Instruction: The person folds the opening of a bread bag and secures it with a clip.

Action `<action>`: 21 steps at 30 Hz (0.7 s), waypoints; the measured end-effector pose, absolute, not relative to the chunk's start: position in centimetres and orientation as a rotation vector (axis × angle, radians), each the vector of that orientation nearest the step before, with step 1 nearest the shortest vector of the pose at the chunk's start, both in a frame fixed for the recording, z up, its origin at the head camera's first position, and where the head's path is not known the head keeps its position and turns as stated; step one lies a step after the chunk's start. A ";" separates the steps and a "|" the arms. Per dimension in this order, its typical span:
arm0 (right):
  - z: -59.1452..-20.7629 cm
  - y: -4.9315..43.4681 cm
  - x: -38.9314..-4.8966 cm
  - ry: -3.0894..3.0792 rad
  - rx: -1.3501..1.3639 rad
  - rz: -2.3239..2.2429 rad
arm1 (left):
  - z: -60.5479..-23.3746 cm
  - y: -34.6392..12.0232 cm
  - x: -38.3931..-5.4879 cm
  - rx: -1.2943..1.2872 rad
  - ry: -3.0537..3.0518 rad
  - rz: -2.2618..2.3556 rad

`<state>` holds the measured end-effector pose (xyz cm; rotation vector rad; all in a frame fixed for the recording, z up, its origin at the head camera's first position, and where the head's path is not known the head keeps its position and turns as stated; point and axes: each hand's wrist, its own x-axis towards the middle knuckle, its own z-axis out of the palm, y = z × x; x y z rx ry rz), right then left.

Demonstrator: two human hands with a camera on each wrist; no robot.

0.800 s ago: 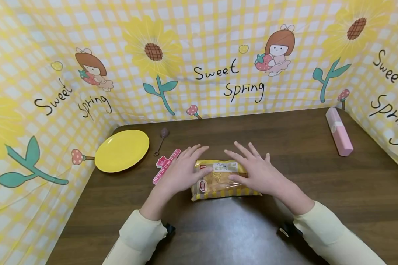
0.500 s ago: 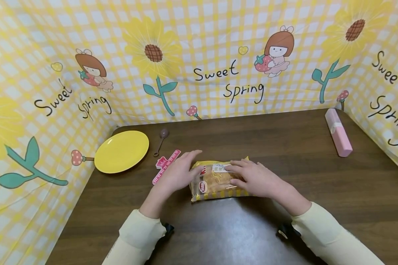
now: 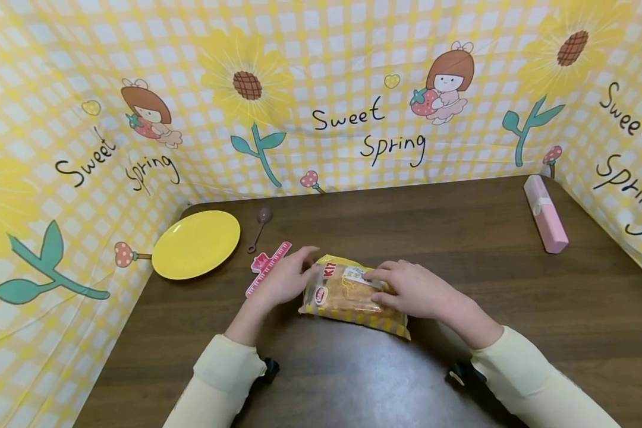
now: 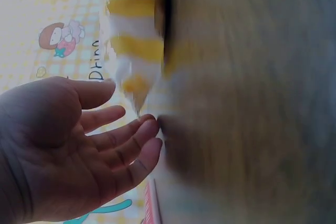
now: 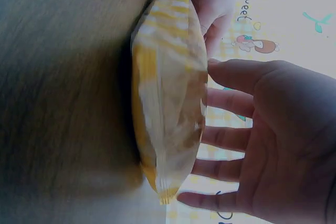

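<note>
A clear bread package (image 3: 348, 303) with yellow checks and red lettering lies askew on the table, its near right corner towards the person. In the head view, the left hand (image 3: 283, 282) is at its left end. The left wrist view shows the left hand's (image 4: 58, 145) thumb and loosely bent fingers right beside the package's (image 4: 134, 19) crimped tip. The right hand (image 3: 417, 288) reaches over the package's right part, fingertips on its top. In the right wrist view, the right hand's (image 5: 286, 135) fingers extend nearly straight along the package's (image 5: 168, 98) upper side.
A pink toothed strip with a star-shaped top (image 3: 267, 267) lies just left of the left hand. Beyond are a yellow plate (image 3: 195, 244) and a small brownish spoon (image 3: 264, 217). A long pink case (image 3: 547, 217) lies at the far right. Checked cloth (image 3: 342, 59) walls the table (image 3: 460, 220).
The package has turned clockwise, its right end swinging towards the person. The right hand has come down onto it with fingers drawn together; the left hand has shifted slightly left with fingers less spread.
</note>
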<state>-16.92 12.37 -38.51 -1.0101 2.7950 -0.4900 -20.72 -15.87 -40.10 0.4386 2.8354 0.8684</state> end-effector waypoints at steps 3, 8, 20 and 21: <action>-38.5 12.3 -17.0 2.765 -1.008 -0.508 | -40.2 -15.7 -20.7 0.433 2.792 0.926; -38.4 12.1 -16.9 2.693 -0.977 -0.592 | -40.3 -15.5 -20.5 0.411 2.750 0.961; -38.8 11.8 -16.5 2.569 -0.898 -0.685 | -40.3 -15.1 -20.3 0.364 2.748 0.842; -38.8 11.7 -16.6 2.566 -0.911 -0.698 | -40.3 -15.1 -20.3 0.368 2.747 0.837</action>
